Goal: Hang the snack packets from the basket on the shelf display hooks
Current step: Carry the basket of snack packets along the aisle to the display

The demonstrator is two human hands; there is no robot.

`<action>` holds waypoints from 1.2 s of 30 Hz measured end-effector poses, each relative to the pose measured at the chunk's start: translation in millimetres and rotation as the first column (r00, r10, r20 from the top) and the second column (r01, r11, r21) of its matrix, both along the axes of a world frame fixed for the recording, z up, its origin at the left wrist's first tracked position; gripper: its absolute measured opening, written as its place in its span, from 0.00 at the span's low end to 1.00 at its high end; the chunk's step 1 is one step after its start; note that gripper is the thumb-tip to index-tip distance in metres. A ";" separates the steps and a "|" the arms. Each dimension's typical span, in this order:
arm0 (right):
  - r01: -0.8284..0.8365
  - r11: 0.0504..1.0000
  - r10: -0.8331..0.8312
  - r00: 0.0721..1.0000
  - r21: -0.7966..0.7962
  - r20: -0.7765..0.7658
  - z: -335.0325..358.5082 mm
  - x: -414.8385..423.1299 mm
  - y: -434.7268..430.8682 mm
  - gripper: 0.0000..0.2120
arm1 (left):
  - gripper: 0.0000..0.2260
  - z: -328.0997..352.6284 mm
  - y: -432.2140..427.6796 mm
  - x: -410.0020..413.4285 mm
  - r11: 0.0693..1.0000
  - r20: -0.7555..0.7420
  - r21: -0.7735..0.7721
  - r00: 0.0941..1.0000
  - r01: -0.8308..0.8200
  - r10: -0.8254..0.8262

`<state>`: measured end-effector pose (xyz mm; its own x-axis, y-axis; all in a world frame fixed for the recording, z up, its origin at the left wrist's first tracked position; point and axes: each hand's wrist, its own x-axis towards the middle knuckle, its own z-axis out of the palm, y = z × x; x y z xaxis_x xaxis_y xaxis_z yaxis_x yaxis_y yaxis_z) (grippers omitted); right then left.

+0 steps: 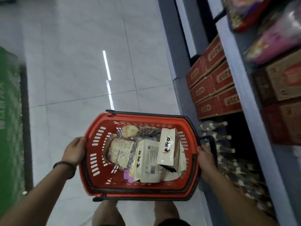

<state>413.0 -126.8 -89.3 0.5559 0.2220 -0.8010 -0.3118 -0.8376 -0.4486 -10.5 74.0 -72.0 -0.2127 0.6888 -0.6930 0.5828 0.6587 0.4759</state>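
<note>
Red moulded-plastic basket [154,119], oblong with rounded corners, walls pierced by rows of short slots, thin black handle [146,113] lying flat along the far rim. Held by its two side edges, above a floor [73,62] of large glossy grey tiles with thin dark joints.

Left grip [74,150] closed on the basket's left rim, fingers curled over the edge, thumb on top; band of dark round beads [65,163] about the wrist. Right grip [206,158] closed on the basket's right rim, fingers wrapped over the edge, just beside a black handle loop jutting outward.

Inside the basket, snack packets [146,160] in a loose heap:
- flat matte cream pouches with black brush lettering, overlapping toward the right wall, the topmost tilted;
- toward the left wall, a crinkled clear-film packet [120,150] showing pale ridged pieces stacked in rows;
- another shiny film packet at the far wall, contents blurred.

Right of the basket, a grey-blue metal shelf [236,79], motion-blurred:
- on its lowest level, red corrugated cartons [211,82] stacked three high;
- nearer, dark glass bottles [215,136] lying with necks pointing into the shelf;
- higher up, soft pink and purple plastic bags [276,38] and brown cardboard boxes.

Left of the basket, a blurred green surface [9,111] with white lettering.
</note>
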 end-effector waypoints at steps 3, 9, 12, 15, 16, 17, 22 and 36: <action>0.115 0.993 -0.116 0.993 0.033 0.032 53.8 -12.1 -38.2 0.15 | 0.13 62.8 7.0 13.3 0.995 0.041 0.077 0.997 0.066 -0.069; 0.359 0.926 -0.372 0.919 0.117 0.130 158.6 -67.0 -111.8 0.12 | 0.14 159.1 18.9 43.6 0.941 0.128 0.187 0.943 0.282 -0.308; 0.491 0.858 -0.509 0.853 0.151 0.119 202.2 -107.7 -161.9 0.14 | 0.13 196.4 13.5 55.7 0.896 0.174 0.233 0.891 0.377 -0.420; 0.623 0.758 -0.644 0.761 0.195 0.076 245.1 -148.2 -214.4 0.13 | 0.17 227.4 -1.3 70.4 0.849 0.189 0.234 0.835 0.473 -0.517; 0.674 0.711 -0.695 0.717 0.200 0.054 254.4 -160.5 -235.2 0.13 | 0.18 237.4 -9.7 77.2 0.832 0.202 0.231 0.812 0.504 -0.548; 0.720 0.666 -0.739 0.673 0.197 0.038 263.2 -173.1 -257.6 0.14 | 0.19 247.9 -19.9 84.6 0.810 0.200 0.229 0.788 0.540 -0.582; 0.881 0.412 -0.900 0.434 0.232 -0.049 302.0 -239.7 -362.8 0.16 | 0.14 300.0 -104.1 127.2 0.624 0.230 0.289 0.580 0.726 -0.781; 0.887 -0.309 -0.949 -0.312 0.344 -0.048 354.3 -489.3 -736.8 0.11 | 0.13 348.6 -565.8 172.6 -0.025 0.228 0.316 -0.101 0.948 -0.968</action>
<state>-76.2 -863.6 264.9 0.2965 -0.6480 -0.7016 -0.4922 0.5259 -0.6937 162.1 -491.8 276.5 0.8831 0.0169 -0.4689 0.4226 -0.4628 0.7792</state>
